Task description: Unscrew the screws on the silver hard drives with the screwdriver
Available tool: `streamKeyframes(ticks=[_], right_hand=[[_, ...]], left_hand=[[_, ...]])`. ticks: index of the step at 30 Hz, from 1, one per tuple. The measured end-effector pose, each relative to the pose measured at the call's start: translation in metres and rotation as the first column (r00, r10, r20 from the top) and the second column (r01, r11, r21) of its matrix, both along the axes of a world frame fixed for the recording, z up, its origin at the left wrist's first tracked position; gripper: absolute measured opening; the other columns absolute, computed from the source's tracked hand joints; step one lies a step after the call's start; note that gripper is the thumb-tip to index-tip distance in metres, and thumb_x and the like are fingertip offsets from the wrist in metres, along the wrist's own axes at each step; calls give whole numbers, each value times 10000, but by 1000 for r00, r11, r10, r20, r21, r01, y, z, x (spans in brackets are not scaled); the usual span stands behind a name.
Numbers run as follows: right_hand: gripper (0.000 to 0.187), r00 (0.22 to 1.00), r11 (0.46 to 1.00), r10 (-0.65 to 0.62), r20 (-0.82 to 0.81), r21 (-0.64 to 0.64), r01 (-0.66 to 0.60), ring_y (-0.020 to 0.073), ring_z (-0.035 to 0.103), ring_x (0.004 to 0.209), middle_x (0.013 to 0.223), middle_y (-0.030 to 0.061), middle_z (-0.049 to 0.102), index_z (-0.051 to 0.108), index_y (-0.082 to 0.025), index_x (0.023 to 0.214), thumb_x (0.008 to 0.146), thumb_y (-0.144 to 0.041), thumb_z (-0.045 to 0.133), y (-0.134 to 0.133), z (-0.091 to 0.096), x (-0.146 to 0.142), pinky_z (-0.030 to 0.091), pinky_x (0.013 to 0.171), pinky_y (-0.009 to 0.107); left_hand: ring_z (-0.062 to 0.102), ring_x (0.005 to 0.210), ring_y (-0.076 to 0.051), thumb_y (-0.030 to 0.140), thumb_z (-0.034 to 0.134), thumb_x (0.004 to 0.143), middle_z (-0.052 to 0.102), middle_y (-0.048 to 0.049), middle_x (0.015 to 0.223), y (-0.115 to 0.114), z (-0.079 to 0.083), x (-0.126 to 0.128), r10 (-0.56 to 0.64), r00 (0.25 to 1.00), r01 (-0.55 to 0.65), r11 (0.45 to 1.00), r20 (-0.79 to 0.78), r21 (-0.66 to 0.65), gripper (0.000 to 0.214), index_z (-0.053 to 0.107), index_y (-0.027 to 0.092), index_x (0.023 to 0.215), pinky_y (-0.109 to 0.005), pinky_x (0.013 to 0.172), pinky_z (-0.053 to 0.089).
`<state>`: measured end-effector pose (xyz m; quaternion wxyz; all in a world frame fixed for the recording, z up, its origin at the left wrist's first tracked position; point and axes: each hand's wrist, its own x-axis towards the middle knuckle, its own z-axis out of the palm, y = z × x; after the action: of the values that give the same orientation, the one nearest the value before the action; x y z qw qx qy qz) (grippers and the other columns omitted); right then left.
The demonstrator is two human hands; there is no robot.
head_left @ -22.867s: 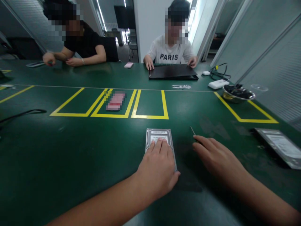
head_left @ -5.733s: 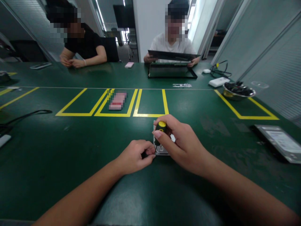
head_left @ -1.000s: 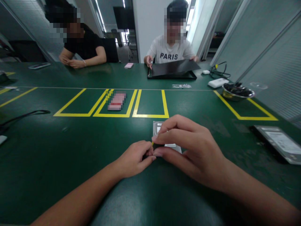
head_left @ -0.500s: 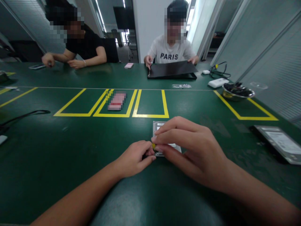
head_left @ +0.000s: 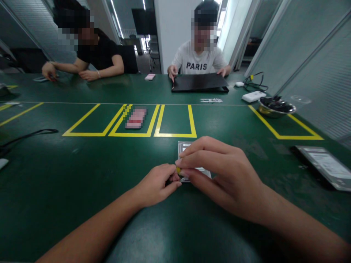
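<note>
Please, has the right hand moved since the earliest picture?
Yes, leftward. The right hand was to the right of the nearest yellow tape outline; now its fingers reach left of that outline's right corner, on the near side.

Office with glass partitions (head_left: 290,44)

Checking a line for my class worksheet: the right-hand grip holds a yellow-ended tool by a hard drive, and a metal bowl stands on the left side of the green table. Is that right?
Not quite: the head view shows the metal bowl on the right side of the green table. The right-hand grip does hold a yellow-ended tool by a hard drive.
</note>
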<state>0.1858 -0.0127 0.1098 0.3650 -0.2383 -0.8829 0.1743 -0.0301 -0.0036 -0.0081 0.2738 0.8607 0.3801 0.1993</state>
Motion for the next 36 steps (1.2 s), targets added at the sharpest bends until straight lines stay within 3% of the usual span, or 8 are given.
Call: streamKeyframes(ticks=[6,12,17,22,31,36], right_hand=[[148,1000,1000,-4,-10,-9,4,111,609,959,1023,58,681,673,-110,1037,913,-116,595,0,-2,1,499,866,229],[158,1000,1000,13,-16,-28,-14,132,621,1026,1068,64,699,658,-132,1041,904,-107,583,-1,-1,0,509,936,267],[137,999,1000,-20,-25,21,21,141,621,974,1047,90,664,677,-134,1028,930,-178,592,1,-3,-2,533,831,277],[125,999,999,-39,-23,10,39,130,601,883,968,67,644,686,-134,1012,922,-186,618,3,-5,-2,519,763,270],[203,999,1000,-4,-32,-9,4,142,623,1025,1080,62,701,653,-151,1088,910,-99,572,1,-5,0,522,924,293],[147,1000,1000,-11,-29,14,12,144,633,993,1071,80,689,669,-144,1051,918,-163,607,2,-6,-3,539,879,287]], left_hand=[[629,914,-221,267,566,923,678,-61,1019,0,1,0,12,1000,-11,1000,28,-23,201,615,186,1100,-381,872,501],[633,922,-227,271,573,902,679,-56,948,0,3,1,16,999,-14,999,51,-38,165,622,182,1032,-365,834,522],[633,931,-233,260,572,900,673,-48,931,-1,3,1,25,999,-24,999,44,-23,191,611,195,1074,-372,843,522],[613,1042,-252,235,577,894,669,-75,1083,0,2,0,12,999,-11,1000,31,-16,232,611,185,1118,-393,910,500],[632,845,-206,250,558,897,672,-40,885,0,3,1,9,999,-6,998,34,-62,131,629,178,981,-340,787,515],[625,816,-206,282,561,901,656,-32,835,0,4,1,32,999,-31,999,34,-29,156,616,191,1015,-343,786,521]])
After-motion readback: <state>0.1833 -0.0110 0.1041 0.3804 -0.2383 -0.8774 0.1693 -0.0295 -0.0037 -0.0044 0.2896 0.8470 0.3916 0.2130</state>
